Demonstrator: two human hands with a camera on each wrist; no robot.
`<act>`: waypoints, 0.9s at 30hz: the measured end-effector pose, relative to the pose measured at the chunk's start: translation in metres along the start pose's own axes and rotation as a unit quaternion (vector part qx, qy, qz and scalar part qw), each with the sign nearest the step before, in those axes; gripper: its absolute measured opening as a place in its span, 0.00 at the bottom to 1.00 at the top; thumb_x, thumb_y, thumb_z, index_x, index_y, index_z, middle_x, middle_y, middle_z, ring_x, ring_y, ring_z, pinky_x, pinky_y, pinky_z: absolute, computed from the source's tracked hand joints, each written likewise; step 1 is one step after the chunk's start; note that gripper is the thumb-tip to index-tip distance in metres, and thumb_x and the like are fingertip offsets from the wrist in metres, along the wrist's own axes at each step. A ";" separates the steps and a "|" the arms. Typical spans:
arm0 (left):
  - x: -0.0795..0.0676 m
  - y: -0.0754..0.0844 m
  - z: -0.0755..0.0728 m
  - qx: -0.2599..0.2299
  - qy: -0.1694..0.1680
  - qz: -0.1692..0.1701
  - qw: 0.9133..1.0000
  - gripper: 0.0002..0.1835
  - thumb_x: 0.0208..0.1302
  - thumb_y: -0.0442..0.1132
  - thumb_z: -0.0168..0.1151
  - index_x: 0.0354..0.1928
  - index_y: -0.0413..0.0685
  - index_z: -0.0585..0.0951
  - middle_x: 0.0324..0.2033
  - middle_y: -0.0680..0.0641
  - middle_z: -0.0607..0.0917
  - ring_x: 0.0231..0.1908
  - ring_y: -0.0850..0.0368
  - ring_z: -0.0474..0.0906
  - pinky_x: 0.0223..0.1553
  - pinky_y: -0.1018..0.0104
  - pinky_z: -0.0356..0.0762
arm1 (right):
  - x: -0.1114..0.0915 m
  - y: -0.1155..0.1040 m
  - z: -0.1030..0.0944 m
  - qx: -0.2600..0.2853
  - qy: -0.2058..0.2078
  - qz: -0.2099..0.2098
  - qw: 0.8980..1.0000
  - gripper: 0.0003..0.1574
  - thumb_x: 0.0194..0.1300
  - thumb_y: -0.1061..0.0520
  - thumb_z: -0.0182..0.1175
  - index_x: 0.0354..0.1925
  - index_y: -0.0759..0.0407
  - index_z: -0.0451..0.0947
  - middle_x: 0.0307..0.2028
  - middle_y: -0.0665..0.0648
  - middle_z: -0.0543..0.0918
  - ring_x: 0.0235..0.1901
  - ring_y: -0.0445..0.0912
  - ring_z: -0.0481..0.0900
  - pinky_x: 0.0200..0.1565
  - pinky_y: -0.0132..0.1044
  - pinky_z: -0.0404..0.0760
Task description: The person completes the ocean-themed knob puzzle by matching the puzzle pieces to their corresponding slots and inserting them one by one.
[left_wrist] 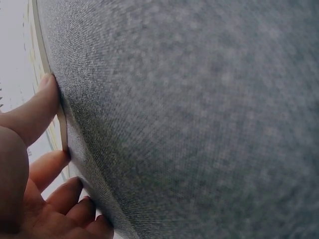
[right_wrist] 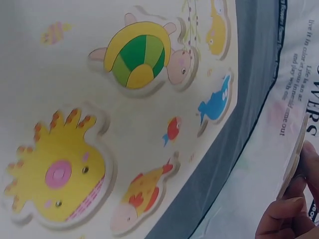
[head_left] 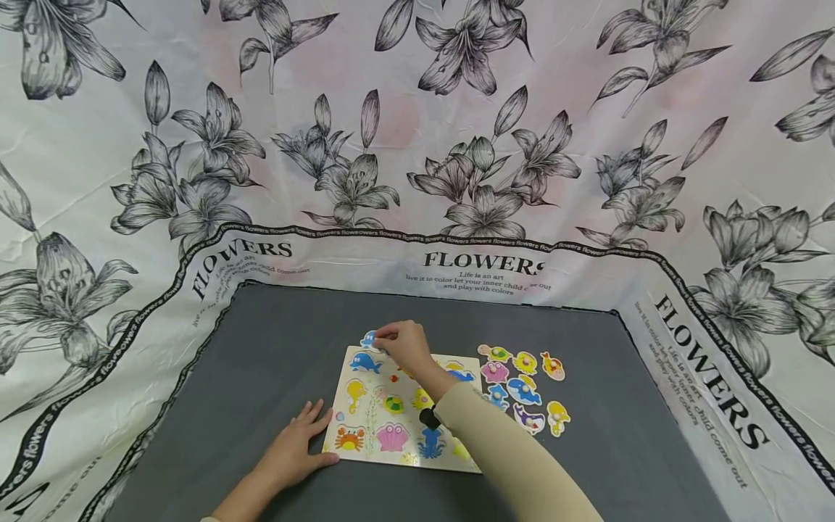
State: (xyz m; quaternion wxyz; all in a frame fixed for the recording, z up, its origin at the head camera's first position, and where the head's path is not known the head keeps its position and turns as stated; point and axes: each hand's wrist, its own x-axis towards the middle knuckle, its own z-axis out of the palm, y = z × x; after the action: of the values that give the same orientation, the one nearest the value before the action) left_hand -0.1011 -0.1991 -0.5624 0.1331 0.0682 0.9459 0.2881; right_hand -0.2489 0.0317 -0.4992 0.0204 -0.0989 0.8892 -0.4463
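My right hand [head_left: 407, 348] pinches a small blue puzzle piece [head_left: 368, 338] with a pale border just past the far left corner of the puzzle board [head_left: 339, 395]. In the right wrist view the piece [right_wrist: 293, 162] appears nearly edge-on between thumb and fingers. The board carries printed sea animals in shallow recesses, among them a turtle [right_wrist: 137, 59] and a blue whale [right_wrist: 215, 102]. At the near left corner, my left hand [head_left: 296, 442] rests against the board, its fingers along the left edge and its thumb [left_wrist: 42, 107] at the near edge.
To the board's right lie several loose pieces, including a pink shell [head_left: 494, 372], a blue whale [head_left: 524, 391] and a yellow seahorse [head_left: 557, 418]. Dark grey cloth [head_left: 261, 355] covers the table. Flower-printed fabric [head_left: 352, 268] rises around its back and sides.
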 end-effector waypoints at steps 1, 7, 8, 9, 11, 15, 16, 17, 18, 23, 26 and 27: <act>0.000 0.000 0.000 0.001 0.000 0.000 1.000 0.49 0.48 0.58 0.79 0.72 0.47 0.72 0.75 0.39 0.65 0.77 0.36 0.53 0.72 0.34 0.57 | 0.001 0.000 0.003 -0.002 0.000 0.002 1.000 0.06 0.63 0.52 0.72 0.39 0.49 0.91 0.38 0.49 0.89 0.31 0.40 0.82 0.30 0.32 0.82; 0.001 0.002 -0.003 -0.003 -0.005 -0.001 1.000 0.49 0.48 0.58 0.79 0.71 0.46 0.72 0.75 0.39 0.65 0.77 0.35 0.53 0.72 0.33 0.57 | 0.005 0.004 0.020 -0.010 -0.004 0.012 1.000 0.06 0.62 0.52 0.73 0.39 0.49 0.91 0.36 0.47 0.89 0.32 0.38 0.82 0.33 0.31 0.82; 0.001 0.002 -0.004 -0.004 -0.005 -0.002 1.000 0.50 0.47 0.58 0.79 0.71 0.46 0.73 0.75 0.39 0.65 0.77 0.35 0.53 0.72 0.33 0.57 | 0.005 0.005 0.022 -0.011 -0.007 0.016 1.000 0.06 0.62 0.52 0.73 0.39 0.49 0.91 0.36 0.47 0.89 0.32 0.38 0.81 0.33 0.31 0.82; 0.001 0.003 -0.004 -0.006 -0.004 -0.003 1.000 0.50 0.47 0.58 0.79 0.71 0.46 0.73 0.75 0.39 0.65 0.77 0.35 0.53 0.72 0.33 0.57 | 0.006 0.006 0.025 -0.013 -0.008 0.021 1.000 0.06 0.62 0.52 0.73 0.39 0.48 0.91 0.36 0.46 0.88 0.32 0.38 0.81 0.33 0.30 0.82; 0.001 0.002 -0.004 -0.008 -0.003 0.001 1.000 0.49 0.47 0.58 0.79 0.71 0.46 0.73 0.75 0.38 0.65 0.76 0.35 0.53 0.72 0.33 0.57 | 0.007 0.008 0.030 -0.017 -0.006 0.031 0.999 0.06 0.62 0.52 0.72 0.39 0.48 0.91 0.35 0.46 0.88 0.31 0.38 0.81 0.32 0.31 0.82; 0.000 0.000 -0.003 -0.009 -0.010 0.001 1.000 0.50 0.47 0.59 0.79 0.71 0.46 0.73 0.75 0.38 0.64 0.76 0.34 0.53 0.72 0.33 0.56 | 0.007 0.012 0.041 -0.026 -0.012 0.044 0.999 0.06 0.62 0.52 0.72 0.39 0.48 0.91 0.34 0.46 0.87 0.29 0.38 0.80 0.32 0.31 0.82; -0.001 -0.001 -0.002 -0.007 -0.011 0.001 1.000 0.50 0.47 0.59 0.79 0.71 0.45 0.73 0.75 0.37 0.65 0.76 0.33 0.53 0.71 0.32 0.57 | 0.007 0.013 0.044 -0.029 -0.016 0.044 0.998 0.06 0.62 0.52 0.72 0.39 0.48 0.91 0.34 0.46 0.87 0.30 0.38 0.79 0.32 0.31 0.81; -0.001 -0.002 -0.002 -0.009 -0.012 -0.002 1.000 0.50 0.47 0.59 0.79 0.71 0.45 0.73 0.75 0.37 0.65 0.76 0.33 0.53 0.71 0.32 0.57 | 0.007 0.014 0.046 -0.033 -0.021 0.042 0.998 0.06 0.62 0.52 0.72 0.39 0.48 0.91 0.34 0.46 0.87 0.30 0.38 0.79 0.32 0.31 0.81; -0.002 -0.003 -0.001 -0.008 -0.013 -0.003 1.000 0.50 0.46 0.59 0.79 0.71 0.45 0.73 0.75 0.37 0.65 0.76 0.33 0.53 0.71 0.32 0.57 | 0.006 0.015 0.048 -0.039 -0.026 0.040 0.998 0.06 0.63 0.52 0.72 0.39 0.48 0.91 0.34 0.45 0.87 0.30 0.37 0.78 0.33 0.30 0.80; -0.001 -0.002 0.000 -0.011 -0.010 -0.001 1.000 0.50 0.46 0.59 0.79 0.71 0.45 0.73 0.74 0.37 0.65 0.76 0.33 0.54 0.71 0.32 0.57 | 0.006 0.019 0.052 -0.052 -0.031 0.033 0.998 0.04 0.62 0.54 0.72 0.38 0.50 0.91 0.33 0.45 0.86 0.30 0.39 0.77 0.31 0.31 0.78; 0.001 0.000 -0.003 -0.012 -0.007 0.002 1.000 0.50 0.46 0.59 0.79 0.71 0.45 0.73 0.74 0.37 0.65 0.76 0.33 0.54 0.71 0.31 0.57 | 0.008 0.022 0.053 -0.048 -0.031 0.029 0.998 0.04 0.62 0.55 0.73 0.37 0.51 0.91 0.32 0.46 0.86 0.29 0.38 0.77 0.30 0.31 0.78; 0.001 0.000 -0.004 -0.013 -0.006 0.003 1.000 0.50 0.46 0.58 0.80 0.71 0.45 0.73 0.74 0.37 0.65 0.76 0.33 0.54 0.71 0.31 0.57 | 0.010 0.023 0.053 -0.050 -0.032 0.028 0.998 0.04 0.62 0.55 0.73 0.37 0.50 0.91 0.31 0.45 0.86 0.29 0.38 0.77 0.30 0.30 0.78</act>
State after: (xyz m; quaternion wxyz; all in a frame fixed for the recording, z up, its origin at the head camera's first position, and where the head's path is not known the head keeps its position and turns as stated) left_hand -0.1033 -0.2004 -0.5596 0.1385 0.0706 0.9411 0.3004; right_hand -0.2553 0.0016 -0.5493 0.0560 -0.0890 0.9117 -0.3971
